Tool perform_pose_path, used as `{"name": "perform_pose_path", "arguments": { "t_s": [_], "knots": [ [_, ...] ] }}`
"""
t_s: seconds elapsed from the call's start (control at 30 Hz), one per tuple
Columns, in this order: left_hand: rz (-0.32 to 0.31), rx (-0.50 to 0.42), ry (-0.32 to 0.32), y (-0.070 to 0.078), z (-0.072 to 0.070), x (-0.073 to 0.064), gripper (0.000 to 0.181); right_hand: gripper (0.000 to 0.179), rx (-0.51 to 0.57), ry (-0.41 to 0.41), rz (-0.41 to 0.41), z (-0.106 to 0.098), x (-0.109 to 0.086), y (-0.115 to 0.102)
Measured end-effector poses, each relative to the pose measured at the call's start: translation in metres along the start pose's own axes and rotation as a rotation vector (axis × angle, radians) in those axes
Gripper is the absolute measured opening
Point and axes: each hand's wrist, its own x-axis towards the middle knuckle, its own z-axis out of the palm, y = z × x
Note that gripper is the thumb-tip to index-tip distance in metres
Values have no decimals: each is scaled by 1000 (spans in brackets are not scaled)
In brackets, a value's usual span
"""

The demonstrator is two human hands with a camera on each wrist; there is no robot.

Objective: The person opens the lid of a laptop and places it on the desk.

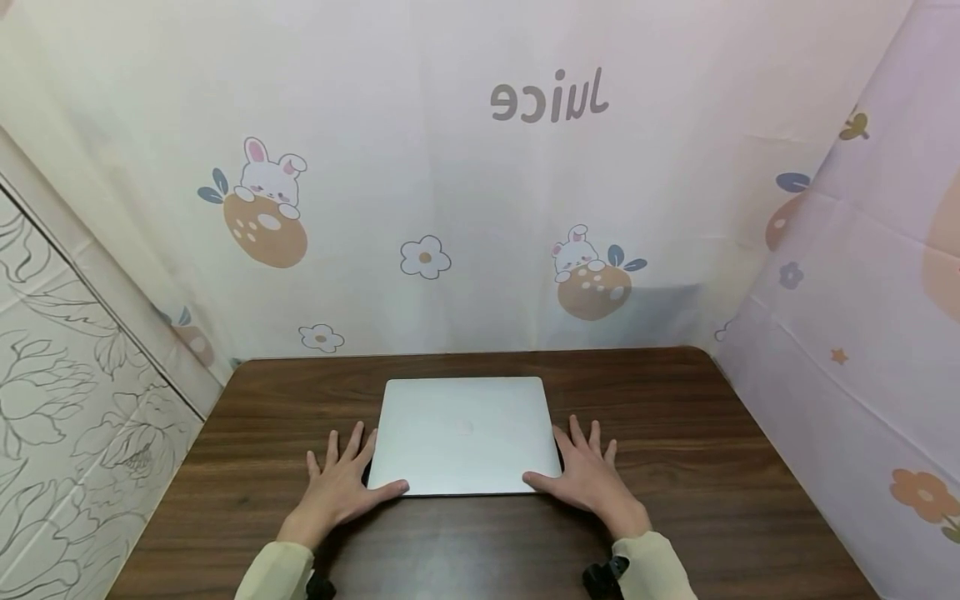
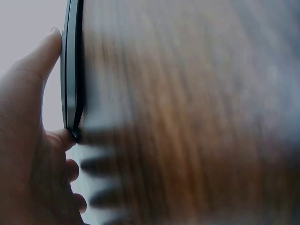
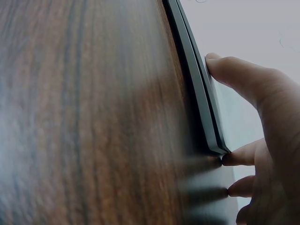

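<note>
Firstly, one closed silver laptop (image 1: 463,437), on the table (image 1: 720,483). At the laptop's left and right: left-hand grip (image 1: 341,486) and right-hand grip (image 1: 588,477), fingers spread wide, clasping nothing (thumbs at its near corners). Uneven pressure could skew it.

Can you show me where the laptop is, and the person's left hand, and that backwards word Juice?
Laptop (image 1: 463,437): head view, middle of its closed lid.
Left hand (image 1: 340,488): head view, back of the hand.
Backwards word Juice (image 1: 557,105): head view, its letter i.
</note>
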Motion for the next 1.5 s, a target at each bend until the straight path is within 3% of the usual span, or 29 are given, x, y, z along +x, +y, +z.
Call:
{"name": "perform_pose_path", "arguments": {
  "t_s": [1.5],
  "knots": [
    [8,-13,-20,19,7,5,114,108,21,-39,13,-10,-8,16]
  ]
}}
